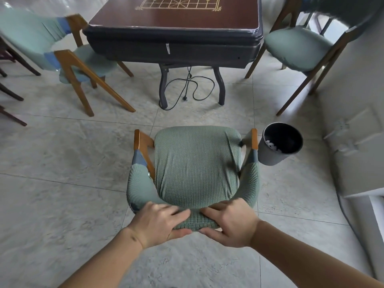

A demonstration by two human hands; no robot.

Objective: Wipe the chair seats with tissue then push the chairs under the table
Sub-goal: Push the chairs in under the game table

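Observation:
A wooden chair with a green textured cover (195, 163) stands on the floor in front of me, its seat facing the dark table (176, 23) further ahead. My left hand (160, 223) and my right hand (230, 223) both grip the top of its curved backrest, fingers over the front and thumbs behind. No tissue shows in either hand. A second green chair (62, 48) stands at the table's left side with its seat partly under the top. A third green chair (299, 48) stands off the table's right corner.
A dark round bin (278, 144) with white crumpled paper inside stands just right of the near chair. A black cable (193, 88) lies looped on the tiles between the table legs. A white cabinet (357, 154) lines the right side. Dark chair legs (12, 96) show at far left.

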